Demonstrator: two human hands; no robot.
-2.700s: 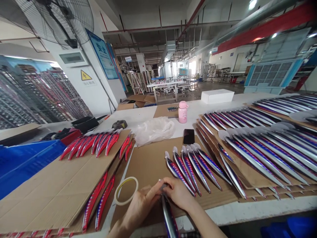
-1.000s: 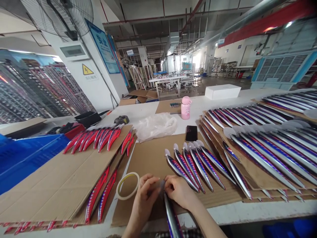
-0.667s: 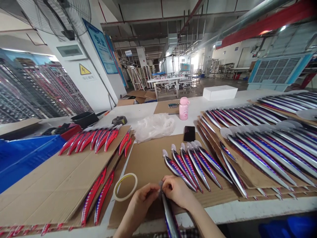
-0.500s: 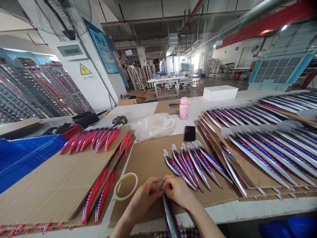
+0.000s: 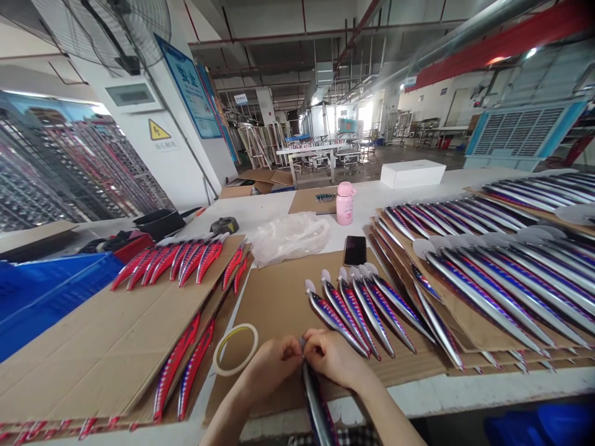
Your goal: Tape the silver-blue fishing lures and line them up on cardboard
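Observation:
Both of my hands meet at the front end of a long silver and purple fishing lure [image 5: 317, 406] that points toward me over the table's front edge. My left hand [image 5: 272, 362] pinches the lure's tip from the left. My right hand [image 5: 335, 358] is closed on the same tip from the right. Just right of my hands, several finished silver-purple lures [image 5: 360, 313] lie fanned on a brown cardboard sheet [image 5: 274, 300]. A roll of clear tape [image 5: 236, 349] lies flat just left of my left hand.
Red lures [image 5: 181, 263] lie in a row on cardboard at the left, with two more [image 5: 185, 368] nearer me. Large silver lures [image 5: 502, 279] cover cardboard at the right. A black phone [image 5: 354, 250], a pink bottle [image 5: 344, 207], a plastic bag [image 5: 290, 238] and a white box [image 5: 413, 173] sit farther back. Blue crates [image 5: 41, 297] stand at the left.
My fingers shift slightly on the lure's tip, closing tighter together. The lure, tape roll and laid-out lures stay where they were; only the camera view wobbles a little.

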